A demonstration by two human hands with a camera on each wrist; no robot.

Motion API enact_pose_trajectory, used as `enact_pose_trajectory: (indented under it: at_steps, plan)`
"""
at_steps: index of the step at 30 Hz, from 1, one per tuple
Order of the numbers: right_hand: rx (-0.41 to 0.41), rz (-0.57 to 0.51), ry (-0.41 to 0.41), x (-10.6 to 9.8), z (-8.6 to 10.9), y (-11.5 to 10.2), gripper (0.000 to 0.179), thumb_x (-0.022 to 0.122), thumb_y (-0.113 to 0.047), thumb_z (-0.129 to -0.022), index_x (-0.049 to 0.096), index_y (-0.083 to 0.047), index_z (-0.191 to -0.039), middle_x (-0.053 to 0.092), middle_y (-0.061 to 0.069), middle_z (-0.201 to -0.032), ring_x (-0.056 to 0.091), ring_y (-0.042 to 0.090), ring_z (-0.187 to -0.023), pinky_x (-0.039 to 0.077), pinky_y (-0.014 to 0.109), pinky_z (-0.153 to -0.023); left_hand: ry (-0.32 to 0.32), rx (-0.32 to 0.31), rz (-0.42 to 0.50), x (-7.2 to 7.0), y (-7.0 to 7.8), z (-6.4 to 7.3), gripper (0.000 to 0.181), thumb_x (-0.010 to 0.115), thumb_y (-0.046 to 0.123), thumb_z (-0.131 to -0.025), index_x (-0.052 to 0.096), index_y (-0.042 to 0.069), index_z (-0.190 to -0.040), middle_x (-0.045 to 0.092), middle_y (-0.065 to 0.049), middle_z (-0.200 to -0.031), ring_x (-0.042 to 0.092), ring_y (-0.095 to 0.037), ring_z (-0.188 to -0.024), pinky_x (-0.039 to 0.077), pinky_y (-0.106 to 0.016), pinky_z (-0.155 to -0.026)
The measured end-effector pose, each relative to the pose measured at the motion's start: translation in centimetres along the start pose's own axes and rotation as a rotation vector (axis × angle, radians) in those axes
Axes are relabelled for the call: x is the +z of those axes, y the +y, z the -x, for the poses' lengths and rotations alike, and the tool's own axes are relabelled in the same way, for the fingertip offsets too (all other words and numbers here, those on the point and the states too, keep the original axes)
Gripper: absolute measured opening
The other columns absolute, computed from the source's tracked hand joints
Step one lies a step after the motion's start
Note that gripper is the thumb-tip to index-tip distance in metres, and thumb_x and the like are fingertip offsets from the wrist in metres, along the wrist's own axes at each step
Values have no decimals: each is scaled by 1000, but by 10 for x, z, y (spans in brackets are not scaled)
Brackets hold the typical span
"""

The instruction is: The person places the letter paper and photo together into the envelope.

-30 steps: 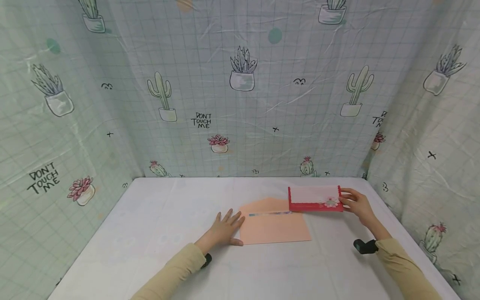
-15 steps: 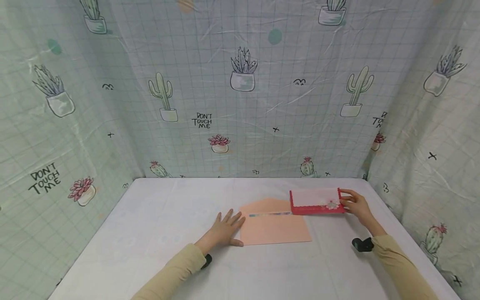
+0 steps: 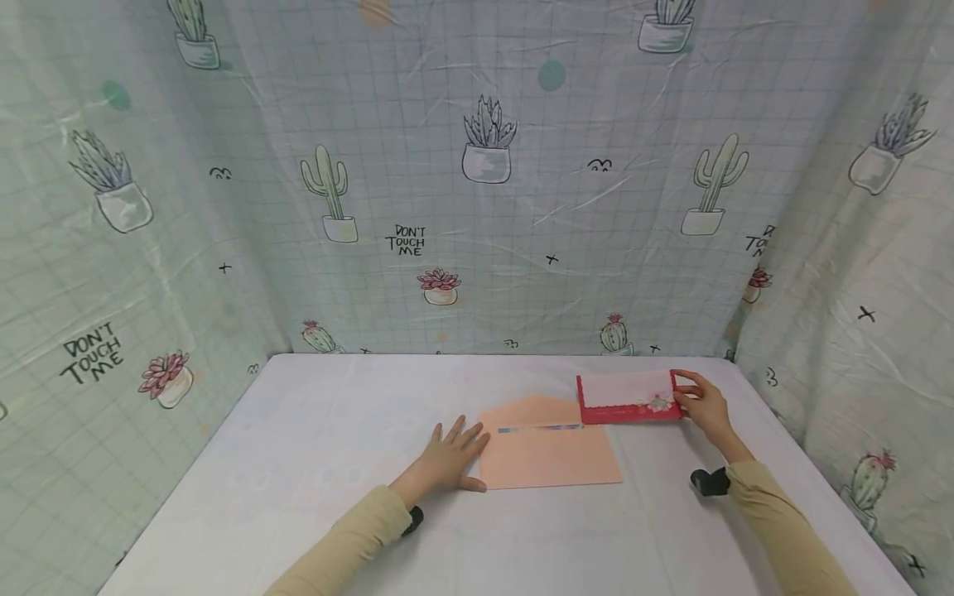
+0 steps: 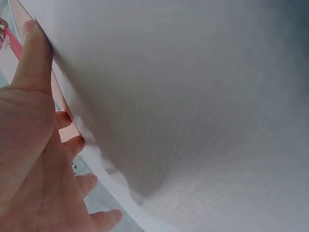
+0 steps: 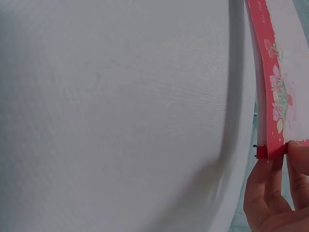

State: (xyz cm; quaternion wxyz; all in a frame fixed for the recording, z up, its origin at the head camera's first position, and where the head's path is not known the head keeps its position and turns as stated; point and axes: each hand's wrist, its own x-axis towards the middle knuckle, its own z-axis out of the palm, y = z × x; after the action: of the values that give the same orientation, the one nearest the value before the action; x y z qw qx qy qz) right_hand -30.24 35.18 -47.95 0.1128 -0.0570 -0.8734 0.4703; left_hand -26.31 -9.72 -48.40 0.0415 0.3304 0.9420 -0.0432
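Red-edged card pinched by right fingers; left hand flat on peach envelope.

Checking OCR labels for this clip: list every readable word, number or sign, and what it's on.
"DON'T TOUCH ME" on the back curtain.
"DON'T TOUCH ME" on the left curtain.
The same print on the right curtain, cut off by a fold, only partly readable.
Small script on the red border of the card: too blurred to read.
Envelope: no text visible.
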Motion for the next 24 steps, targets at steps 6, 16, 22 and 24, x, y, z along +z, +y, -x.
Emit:
enact_pose_trajectory:
  at_steps: [6, 16, 22, 24]
  plan:
    - [-8, -26, -1, 1, -1, 3, 41, 51, -2, -87, 42, 3, -127, 57, 25, -103, 54, -6, -67, 52, 20, -58, 1, 8, 5, -2, 0, 2, 84, 50, 63, -74, 30, 14, -139, 26, -8, -147, 20, -37, -135, 26, -60, -100]
    - [23, -86, -85, 4, 0, 3, 45, 51, -6, -89, 37, 2, -130, 56, 22, -104, 53, -7, -70, 52, 19, -62, -9, -6, -14, -3, 0, 2, 85, 49, 65, -74, 28, 16, -140, 25, -6, -147, 19, -36, -136, 26, -59, -100]
    - [24, -64, -143, 9, -1, -2, 48, 50, -7, -89, 33, -3, -134, 48, 33, -115, 54, -2, -74, 52, 20, -64, 0, -1, 5, -1, 0, 1, 86, 50, 64, -73, 28, 16, -140, 25, -7, -147, 17, -37, -136, 25, -60, -100]
    - [11, -41, -153, 11, -1, -4, 49, 50, -6, -89, 32, -5, -135, 49, 32, -114, 55, 3, -77, 53, 22, -64, 0, 0, 2, 0, -1, 0, 86, 50, 64, -73, 28, 16, -140, 25, -7, -147, 17, -36, -136, 25, -60, -100]
